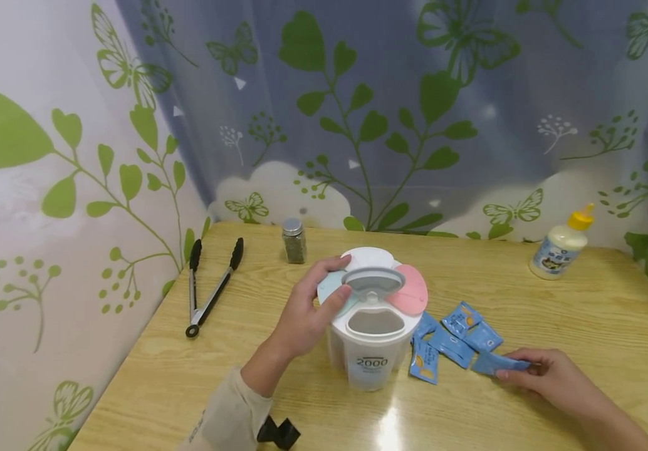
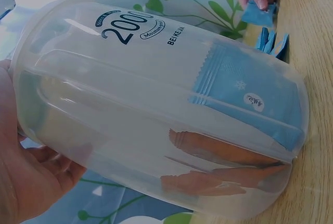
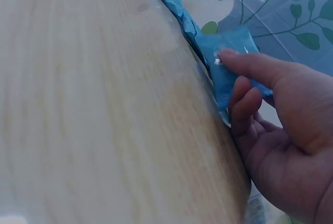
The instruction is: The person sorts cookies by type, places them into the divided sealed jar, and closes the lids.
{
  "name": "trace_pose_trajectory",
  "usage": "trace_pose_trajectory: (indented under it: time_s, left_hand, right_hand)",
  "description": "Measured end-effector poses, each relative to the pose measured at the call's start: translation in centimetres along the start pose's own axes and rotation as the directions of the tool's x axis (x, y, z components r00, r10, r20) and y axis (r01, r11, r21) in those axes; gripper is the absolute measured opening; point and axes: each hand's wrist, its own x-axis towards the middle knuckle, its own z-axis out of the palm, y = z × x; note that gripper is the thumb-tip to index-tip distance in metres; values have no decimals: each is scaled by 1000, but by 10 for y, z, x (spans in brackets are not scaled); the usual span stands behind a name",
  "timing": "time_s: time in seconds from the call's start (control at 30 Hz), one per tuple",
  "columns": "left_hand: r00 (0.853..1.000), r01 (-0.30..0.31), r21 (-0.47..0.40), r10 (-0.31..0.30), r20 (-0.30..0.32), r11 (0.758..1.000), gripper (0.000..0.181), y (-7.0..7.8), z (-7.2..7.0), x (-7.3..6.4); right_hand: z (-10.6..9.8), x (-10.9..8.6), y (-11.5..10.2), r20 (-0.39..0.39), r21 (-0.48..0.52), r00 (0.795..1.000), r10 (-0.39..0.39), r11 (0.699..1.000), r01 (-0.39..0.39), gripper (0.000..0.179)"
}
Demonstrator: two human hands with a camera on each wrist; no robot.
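On the table stands a clear plastic storage canister (image 1: pixel 370 360) marked 2000, its top split into coloured petal-shaped lids. One grey-rimmed flap (image 1: pixel 373 280) is raised over an opening at the front. My left hand (image 1: pixel 301 316) grips the canister's top from the left, thumb across the lid by that flap. Through its wall the left wrist view shows a blue packet (image 2: pixel 250 94) in one compartment and brownish packets (image 2: pixel 223 148) in another. To the right, my right hand (image 1: pixel 555 379) pinches a small blue packet (image 3: pixel 223 63) between thumb and fingers, close beside several similar packets (image 1: pixel 452 346) lying on the wood.
Metal tongs with black tips (image 1: pixel 211 294) lie spread at the left. Behind the canister is a spice jar (image 1: pixel 294 241); a yellow-capped bottle (image 1: pixel 559 247) stands at the back right. A black object (image 1: pixel 280 433) sits by the left sleeve. Patterned curtains (image 1: pixel 380 125) border the table.
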Motion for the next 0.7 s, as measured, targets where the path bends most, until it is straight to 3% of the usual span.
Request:
trace_pose_trajectory:
  time_s: [0.27, 0.5, 0.7]
  left_hand:
    - [1000, -9, -1, 9, 0, 1000, 43, 0, -1, 0]
    - [1000, -13, 2, 13, 0, 1000, 43, -2, 0, 0]
    - [1000, -14, 2, 14, 0, 1000, 43, 0, 0, 0]
  right_hand:
    - [-4, -1, -1, 113, 125, 991, -68, 991, 53, 15]
    - [2, -2, -9, 102, 196, 988, -118, 976, 96, 17]
    - [5, -1, -16, 104, 280, 971, -214, 943, 178, 29]
